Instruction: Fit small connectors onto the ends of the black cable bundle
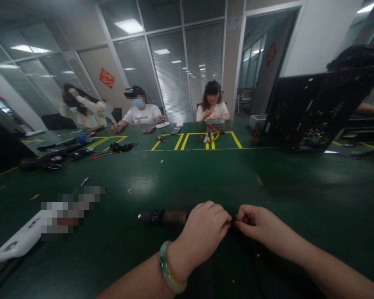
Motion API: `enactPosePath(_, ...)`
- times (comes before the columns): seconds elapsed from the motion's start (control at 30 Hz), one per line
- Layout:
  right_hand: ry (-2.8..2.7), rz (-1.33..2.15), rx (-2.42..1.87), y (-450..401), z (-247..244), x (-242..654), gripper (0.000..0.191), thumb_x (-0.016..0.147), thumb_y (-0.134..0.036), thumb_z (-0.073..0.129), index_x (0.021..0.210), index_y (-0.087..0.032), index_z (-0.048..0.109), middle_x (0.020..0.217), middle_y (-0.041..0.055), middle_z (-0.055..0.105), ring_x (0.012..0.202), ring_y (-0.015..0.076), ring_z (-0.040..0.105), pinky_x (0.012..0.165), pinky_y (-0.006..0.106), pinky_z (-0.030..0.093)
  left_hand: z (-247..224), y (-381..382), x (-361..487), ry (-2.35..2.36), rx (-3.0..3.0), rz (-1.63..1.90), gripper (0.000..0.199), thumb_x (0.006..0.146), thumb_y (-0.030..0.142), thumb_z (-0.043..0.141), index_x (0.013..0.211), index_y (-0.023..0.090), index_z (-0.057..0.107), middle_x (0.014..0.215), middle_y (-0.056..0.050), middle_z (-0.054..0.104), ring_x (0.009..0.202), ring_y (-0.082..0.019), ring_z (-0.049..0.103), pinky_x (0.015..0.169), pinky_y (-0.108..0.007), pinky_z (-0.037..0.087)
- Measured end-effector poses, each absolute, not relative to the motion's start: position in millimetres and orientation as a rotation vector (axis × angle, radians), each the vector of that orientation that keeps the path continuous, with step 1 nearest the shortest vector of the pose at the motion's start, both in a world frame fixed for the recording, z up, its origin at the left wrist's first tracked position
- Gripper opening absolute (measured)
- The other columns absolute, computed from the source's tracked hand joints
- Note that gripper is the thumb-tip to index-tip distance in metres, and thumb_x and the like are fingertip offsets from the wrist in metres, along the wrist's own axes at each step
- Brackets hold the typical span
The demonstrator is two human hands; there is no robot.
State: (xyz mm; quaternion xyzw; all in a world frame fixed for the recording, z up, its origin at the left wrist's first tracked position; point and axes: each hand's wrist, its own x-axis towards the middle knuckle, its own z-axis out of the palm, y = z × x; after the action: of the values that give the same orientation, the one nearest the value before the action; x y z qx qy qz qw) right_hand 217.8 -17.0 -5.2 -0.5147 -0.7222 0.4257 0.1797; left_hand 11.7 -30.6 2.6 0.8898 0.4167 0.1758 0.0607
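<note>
On the green table lies an electric screwdriver (168, 217), with a brownish body, a black ringed collar and a metal tip pointing left. My left hand (202, 230), a bracelet (168, 265) on its wrist, is closed over the rear part of the screwdriver and hides it. Just to the right, my right hand (255, 224) has thumb and fingers pinched together at a small dark piece by the screwdriver's rear end. What that piece is, I cannot make out. Only a narrow gap separates the fingertips of both hands.
A white device (21, 236), partly pixelated, lies at the left. Dark cables (65, 151) lie farther back on the left. A large black case (318, 110) stands at the right. Across the table (193, 174), people sit by a grey box (215, 125) with orange wires.
</note>
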Motion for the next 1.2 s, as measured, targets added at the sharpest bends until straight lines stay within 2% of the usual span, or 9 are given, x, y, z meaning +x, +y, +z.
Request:
enactPosePath(0.3,-2.006,1.309,-1.433,-12.6,-20.1,218.9,0.017,0.086,-0.034,0.057,0.078,-0.019,0.057,0.066,-0.0031,0.061,0.057,0.0120,0.057,0.049,0.018,0.039,0.7,-36.1,15.9,1.253,2.838,0.357,0.004,0.091,0.015,0.052,0.093,0.018,0.050,0.093,-0.002,0.056,0.084,-0.019,0.054,0.076,-0.034,0.046)
enactPosePath(0.47,-1.992,1.353,-1.459,-12.7,-23.9,219.6,0.015,0.086,-0.033,0.055,0.081,-0.019,0.059,0.066,-0.0024,0.062,0.058,0.0130,0.059,0.050,0.019,0.042,-3.6,-28.1,14.8,1.209,2.960,0.343,0.003,0.092,0.014,0.049,0.092,0.017,0.049,0.093,-0.003,0.054,0.086,-0.020,0.054,0.076,-0.035,0.046)
enactPosePath(0.73,-2.065,1.056,-1.543,-13.3,-17.4,212.9,0.016,0.086,-0.034,0.055,0.082,-0.021,0.062,0.073,-0.0011,0.069,0.063,0.0145,0.062,0.053,0.020,0.041,-8.0,-18.0,14.7,1.287,2.885,0.435,0.002,0.092,0.017,0.053,0.094,0.017,0.052,0.094,-0.003,0.056,0.088,-0.019,0.056,0.079,-0.033,0.045)
enactPosePath(0.87,-2.096,1.043,-1.499,-12.7,-14.0,212.0,0.015,0.087,-0.034,0.054,0.082,-0.021,0.061,0.071,-0.0015,0.067,0.063,0.0145,0.061,0.054,0.021,0.041,-2.3,-21.0,10.4,1.229,2.802,0.467,0.010,0.089,0.022,0.060,0.096,0.018,0.053,0.094,-0.002,0.058,0.091,-0.019,0.056,0.083,-0.033,0.045)
enactPosePath(1.2,-2.142,1.000,-1.448,-17.2,-2.5,211.2,0.013,0.087,-0.030,0.055,0.079,-0.021,0.060,0.069,-0.0026,0.065,0.062,0.0134,0.059,0.054,0.021,0.040,5.2,-24.0,6.9,1.233,2.697,0.488,0.013,0.089,0.019,0.057,0.102,0.020,0.054,0.100,-0.002,0.060,0.094,-0.019,0.056,0.084,-0.034,0.044)
